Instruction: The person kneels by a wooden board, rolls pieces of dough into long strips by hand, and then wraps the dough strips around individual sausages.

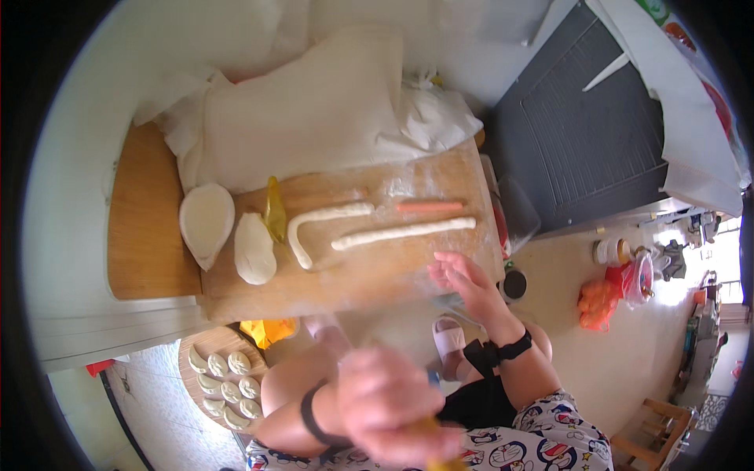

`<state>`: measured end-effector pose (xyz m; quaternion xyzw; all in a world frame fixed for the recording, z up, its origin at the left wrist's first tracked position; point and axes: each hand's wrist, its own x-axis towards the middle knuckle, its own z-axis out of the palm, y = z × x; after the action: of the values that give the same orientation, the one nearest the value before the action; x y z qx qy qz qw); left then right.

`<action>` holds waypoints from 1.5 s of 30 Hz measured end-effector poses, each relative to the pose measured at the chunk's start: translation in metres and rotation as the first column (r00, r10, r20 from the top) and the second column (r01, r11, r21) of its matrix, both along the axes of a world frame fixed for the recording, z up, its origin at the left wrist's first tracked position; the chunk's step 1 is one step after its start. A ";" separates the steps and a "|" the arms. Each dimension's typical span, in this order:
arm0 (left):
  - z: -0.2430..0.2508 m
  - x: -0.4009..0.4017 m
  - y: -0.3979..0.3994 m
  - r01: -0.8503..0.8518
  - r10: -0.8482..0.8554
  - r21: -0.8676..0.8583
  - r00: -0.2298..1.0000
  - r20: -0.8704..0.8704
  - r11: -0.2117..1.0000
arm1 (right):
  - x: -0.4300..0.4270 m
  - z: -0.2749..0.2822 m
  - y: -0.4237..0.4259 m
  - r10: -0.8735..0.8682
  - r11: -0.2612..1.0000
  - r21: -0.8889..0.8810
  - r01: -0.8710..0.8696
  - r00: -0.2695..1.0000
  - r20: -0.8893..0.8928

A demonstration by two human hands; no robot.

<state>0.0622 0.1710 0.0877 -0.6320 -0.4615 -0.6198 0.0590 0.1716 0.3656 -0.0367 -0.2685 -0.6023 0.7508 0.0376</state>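
My left hand (394, 400), blurred, is raised close to the camera over my lap. Its fingers are closed around a yellow object (442, 456), too smeared to name. My right hand (462, 279) hovers at the near right edge of a floured wooden board (365, 277), fingers apart and holding nothing. Two dough ropes lie on the board: a straight one (406, 233) and a hooked one (300, 229). Behind the straight rope is a pink sausage (430, 206). Toward the left sit a dough lump (254, 250) and a yellow-green plastic packet (274, 212).
A pale teardrop-shaped bowl (204, 263) stands left of the dough. White cloth (306, 112) covers something behind the board. Lower left, a round wooden tray (191, 353) carries several shaped dough pieces. Orange bags (598, 303) lie on the floor at right, near a wooden stool (654, 433).
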 end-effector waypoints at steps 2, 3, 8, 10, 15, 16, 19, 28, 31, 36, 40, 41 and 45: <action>0.004 0.011 0.010 -0.034 0.033 0.160 0.999 0.009 0.987 | 0.004 -0.003 0.004 0.016 0.999 0.030 -0.016 1.000 0.003; 0.005 0.014 0.014 -0.063 0.062 0.204 0.998 0.011 0.977 | 0.001 -0.002 0.007 0.049 0.996 0.083 -0.046 0.998 -0.042; 0.010 0.026 0.013 -0.169 0.158 0.220 0.985 0.066 0.961 | -0.005 -0.008 0.009 -0.005 0.998 0.070 0.007 1.000 -0.020; 0.010 0.028 0.012 -0.208 0.198 0.220 0.978 0.068 0.953 | -0.005 -0.011 0.012 0.005 0.996 0.094 -0.002 0.999 -0.035; 0.024 0.042 0.019 -0.356 0.332 0.133 0.927 0.174 0.925 | -0.006 -0.017 0.015 -0.002 0.990 0.139 0.008 0.999 -0.039; 0.022 0.041 0.018 -0.356 0.335 0.139 0.930 0.153 0.924 | -0.005 -0.017 0.016 0.003 0.985 0.171 0.002 1.000 -0.030; 0.009 0.036 0.001 -0.280 0.282 0.111 0.959 -0.001 0.954 | -0.003 -0.015 0.017 -0.011 0.988 0.155 0.018 0.999 -0.049; 0.017 0.046 0.008 -0.342 0.335 0.088 0.939 0.079 0.936 | -0.002 -0.022 0.015 -0.033 0.992 0.118 0.042 0.996 -0.081; 0.012 0.040 0.007 -0.348 0.345 0.203 0.937 0.054 0.915 | -0.005 -0.020 0.014 -0.002 0.989 0.149 0.009 0.999 -0.045; -0.008 0.028 0.012 -0.263 0.234 0.471 0.965 0.122 0.842 | -0.002 -0.019 0.014 -0.064 0.991 0.109 0.072 0.995 -0.075; -0.003 0.025 0.004 -0.180 0.124 0.424 0.980 0.158 0.888 | -0.006 -0.008 0.012 -0.028 0.986 0.162 0.026 1.000 0.009; -0.005 0.025 -0.001 -0.115 0.061 0.368 0.986 0.155 0.923 | -0.008 -0.005 0.010 -0.025 0.985 0.172 0.026 1.000 -0.007; 0.002 0.035 0.003 -0.247 0.139 0.386 0.948 0.288 0.889 | -0.005 -0.013 0.009 -0.020 0.983 0.182 0.020 1.000 -0.003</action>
<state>0.0975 0.1745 0.0900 -0.4712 -0.3830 -0.7701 0.1954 0.1661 0.3743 -0.0501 -0.2694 -0.6655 0.6926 0.0700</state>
